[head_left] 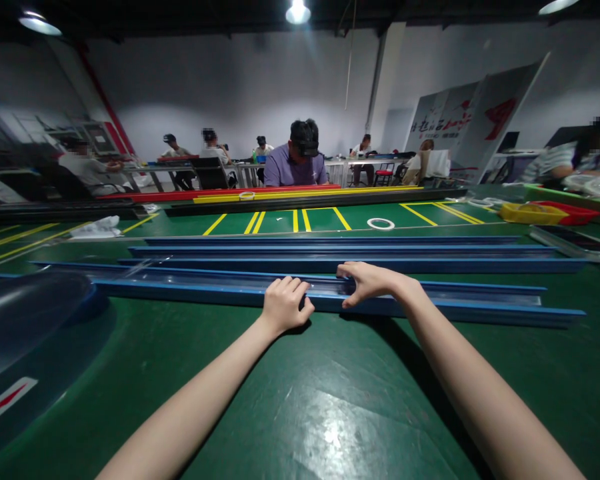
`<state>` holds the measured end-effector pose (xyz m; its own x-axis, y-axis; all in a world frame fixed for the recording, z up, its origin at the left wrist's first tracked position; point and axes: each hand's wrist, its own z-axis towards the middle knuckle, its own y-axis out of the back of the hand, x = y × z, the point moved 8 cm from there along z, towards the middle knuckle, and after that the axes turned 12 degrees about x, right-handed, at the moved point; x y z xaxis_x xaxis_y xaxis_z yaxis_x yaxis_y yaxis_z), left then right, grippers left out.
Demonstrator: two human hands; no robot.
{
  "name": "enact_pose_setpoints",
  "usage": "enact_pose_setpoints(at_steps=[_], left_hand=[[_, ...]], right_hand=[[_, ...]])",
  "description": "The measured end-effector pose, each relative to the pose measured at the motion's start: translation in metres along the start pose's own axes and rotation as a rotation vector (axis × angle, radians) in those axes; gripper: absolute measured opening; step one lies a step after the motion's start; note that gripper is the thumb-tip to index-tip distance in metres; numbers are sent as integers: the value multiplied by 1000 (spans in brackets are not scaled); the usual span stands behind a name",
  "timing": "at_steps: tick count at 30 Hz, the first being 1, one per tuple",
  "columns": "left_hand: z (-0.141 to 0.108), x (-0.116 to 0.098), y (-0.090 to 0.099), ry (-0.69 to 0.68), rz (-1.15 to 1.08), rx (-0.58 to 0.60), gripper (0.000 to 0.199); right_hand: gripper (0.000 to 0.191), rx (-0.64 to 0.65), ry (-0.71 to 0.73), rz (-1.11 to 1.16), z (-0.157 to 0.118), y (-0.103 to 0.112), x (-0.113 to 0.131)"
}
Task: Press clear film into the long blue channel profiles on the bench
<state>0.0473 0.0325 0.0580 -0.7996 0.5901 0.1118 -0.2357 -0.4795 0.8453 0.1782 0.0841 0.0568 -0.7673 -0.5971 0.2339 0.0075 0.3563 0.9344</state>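
A long blue channel (480, 308), like a plastic trough with raised side walls, lies across the green table in front of me. My left hand (286, 305) is closed over its near wall, fingers curled inside and thumb on the outer side. Just to the right, my right hand (367, 283) spans the same channel, its fingers at the far rim and its thumb at the near wall. A shiny clear strip or film shows inside the channel. Behind it lie more blue channels (505, 265), side by side.
A clear-covered blue roll (35, 313) sits at the left. Farther back are a white tape ring (381, 224), crumpled plastic (97, 227), yellow strips (305, 195), a yellow tray (533, 213) and a phone-like device (575, 239). A person (295, 160) sits opposite, head bowed.
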Motion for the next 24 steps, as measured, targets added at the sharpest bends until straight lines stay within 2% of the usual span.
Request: enact_pose_setpoints(at_steps=[5, 15, 19, 24], left_hand=[[-1, -7, 2, -53, 23, -47, 23], [-1, -15, 2, -166, 37, -80, 26], [-1, -15, 3, -179, 47, -90, 28], [0, -15, 2, -180, 44, -89, 27]], right_hand=[[58, 68, -32, -5, -12, 1, -9], [64, 191, -231, 50, -34, -2, -44], [68, 205, -306, 41, -35, -2, -46], [66, 169, -353, -62, -37, -1, -35]])
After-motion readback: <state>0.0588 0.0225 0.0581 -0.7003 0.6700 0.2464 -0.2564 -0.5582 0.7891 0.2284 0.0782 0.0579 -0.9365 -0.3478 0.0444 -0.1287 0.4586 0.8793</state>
